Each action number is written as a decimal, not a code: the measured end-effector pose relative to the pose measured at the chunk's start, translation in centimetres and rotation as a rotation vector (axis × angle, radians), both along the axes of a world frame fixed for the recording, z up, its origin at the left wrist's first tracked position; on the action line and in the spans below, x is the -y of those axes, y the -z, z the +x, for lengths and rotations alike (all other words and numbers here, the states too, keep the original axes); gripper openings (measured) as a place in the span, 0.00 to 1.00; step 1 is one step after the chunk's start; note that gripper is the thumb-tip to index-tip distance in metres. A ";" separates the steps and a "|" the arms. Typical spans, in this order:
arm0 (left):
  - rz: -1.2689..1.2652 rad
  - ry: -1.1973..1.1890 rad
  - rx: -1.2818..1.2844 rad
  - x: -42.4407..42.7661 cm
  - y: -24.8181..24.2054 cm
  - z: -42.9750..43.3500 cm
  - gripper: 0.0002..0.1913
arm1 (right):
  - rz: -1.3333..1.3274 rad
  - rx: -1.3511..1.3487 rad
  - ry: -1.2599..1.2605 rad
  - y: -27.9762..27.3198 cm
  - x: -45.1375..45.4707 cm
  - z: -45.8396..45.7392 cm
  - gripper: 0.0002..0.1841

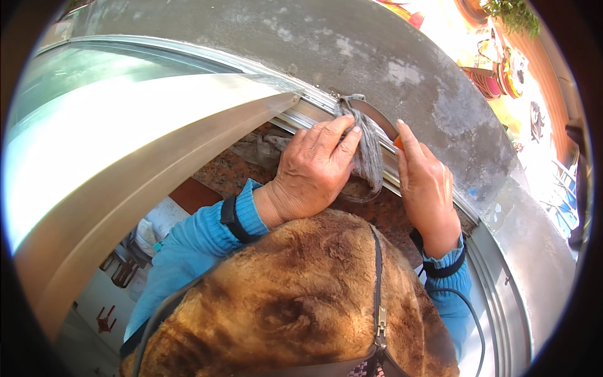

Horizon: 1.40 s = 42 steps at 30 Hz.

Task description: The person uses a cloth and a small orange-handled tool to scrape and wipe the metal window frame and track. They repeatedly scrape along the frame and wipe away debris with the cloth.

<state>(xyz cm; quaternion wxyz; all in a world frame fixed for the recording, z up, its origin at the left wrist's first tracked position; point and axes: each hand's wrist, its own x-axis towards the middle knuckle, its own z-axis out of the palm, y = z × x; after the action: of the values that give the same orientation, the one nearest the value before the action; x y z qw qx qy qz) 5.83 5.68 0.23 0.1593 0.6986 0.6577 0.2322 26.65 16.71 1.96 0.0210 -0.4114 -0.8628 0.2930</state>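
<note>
A grey, stringy cloth (369,158) drapes across the aluminium sliding-window track (309,112). My left hand (313,165) holds it, with the thumb and fingertips on its upper part. In my right hand (426,195) is a tool with an orange handle (398,142) and a long flat metal blade (377,114). The blade lies over the track, and its far end goes under the top fold of the cloth. Most of the handle is hidden by my fingers.
An open window sash (198,134) stands to the left of my hands. Beyond the track runs a grey concrete ledge (330,45). Another greyish cloth (264,147) lies on the speckled stone sill (219,170). A dark cord (476,320) hangs by my right sleeve.
</note>
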 end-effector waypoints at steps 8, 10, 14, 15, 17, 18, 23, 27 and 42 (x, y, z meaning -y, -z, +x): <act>-0.009 0.082 0.001 0.0 0.0 0.0 0.31 | -0.067 0.151 0.053 -0.8 -0.3 1.3 0.24; 0.000 0.179 0.035 -0.3 0.5 0.7 0.30 | -0.019 0.071 0.060 -1.6 0.0 2.5 0.23; 0.011 0.147 0.048 -0.2 0.7 0.4 0.30 | -0.026 0.013 0.069 -1.2 0.0 2.3 0.22; 0.008 0.098 0.038 0.0 0.5 0.1 0.30 | -0.030 0.009 0.058 -0.8 -0.1 1.6 0.22; 0.001 0.015 0.000 0.1 0.2 -0.6 0.30 | -0.038 -0.007 0.012 0.2 -0.7 -0.1 0.24; -0.006 -0.018 -0.027 0.3 -0.1 -1.0 0.30 | -0.013 -0.048 -0.024 0.5 -0.9 -1.1 0.24; -0.049 -0.108 -0.185 0.3 -0.8 -1.9 0.31 | 0.042 0.008 -0.083 1.0 -1.0 -5.3 0.28; -0.067 -0.135 -0.234 0.2 -0.8 -1.8 0.31 | 0.004 0.004 -0.078 1.0 -1.4 -5.7 0.27; -0.047 -0.068 -0.100 1.4 -0.9 -2.5 0.29 | -0.002 0.072 -0.167 0.1 -2.5 -6.0 0.29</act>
<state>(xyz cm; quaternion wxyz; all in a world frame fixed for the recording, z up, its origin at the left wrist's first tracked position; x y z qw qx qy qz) 3.30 4.29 1.11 0.1346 0.6827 0.6934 0.1870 20.69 19.22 1.89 -0.0347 -0.3485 -0.8939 0.2799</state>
